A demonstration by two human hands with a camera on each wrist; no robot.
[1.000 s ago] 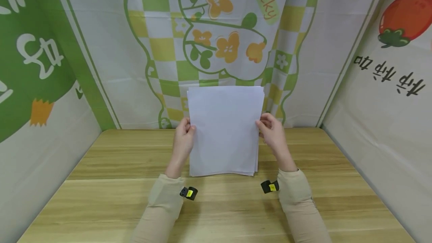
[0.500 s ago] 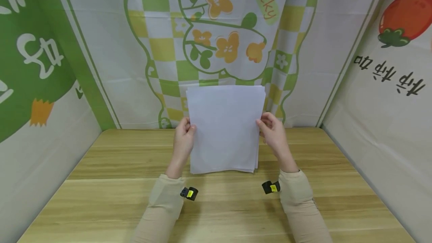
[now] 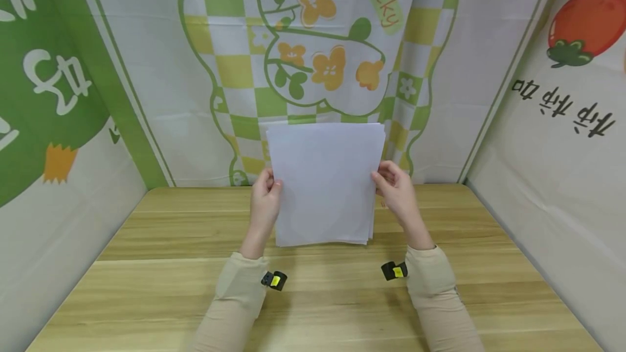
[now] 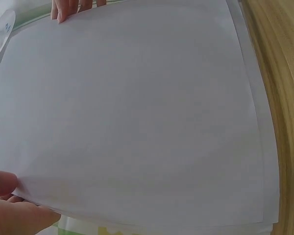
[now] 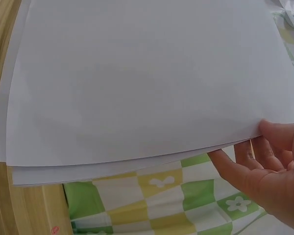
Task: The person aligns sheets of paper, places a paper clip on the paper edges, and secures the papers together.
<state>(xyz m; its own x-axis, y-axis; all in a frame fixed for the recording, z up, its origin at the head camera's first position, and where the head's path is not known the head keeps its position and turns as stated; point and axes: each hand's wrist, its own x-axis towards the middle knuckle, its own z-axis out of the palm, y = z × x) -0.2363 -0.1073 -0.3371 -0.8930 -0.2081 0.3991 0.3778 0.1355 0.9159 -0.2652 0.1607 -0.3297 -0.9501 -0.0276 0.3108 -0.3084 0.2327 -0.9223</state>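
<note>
A stack of white paper sheets (image 3: 325,189) stands tilted up above the table, its blank face towards me. My left hand (image 3: 265,200) pinches its left edge, thumb in front and fingers behind. On the opposite edge my right hand (image 3: 397,192) pinches the sheets the same way. The sheets (image 5: 137,83) are not quite even: in the right wrist view, lower ones stick out past the front one along the edges. In the left wrist view the thumb of the left hand (image 4: 19,210) presses on the front sheet (image 4: 137,112). Most of the fingers behind the paper are hidden.
The wooden table (image 3: 332,308) lies below the paper. A printed cloth with green and yellow checks (image 3: 235,69) hangs behind it, and cloth walls stand at both sides. Each wrist wears a small black camera mount (image 3: 275,280) with a yellow sticker.
The paper's lower edge has risen a little and its face looks slightly wider, as the stack tilts. Both hands keep their hold; the right hand has shifted up very slightly.
</note>
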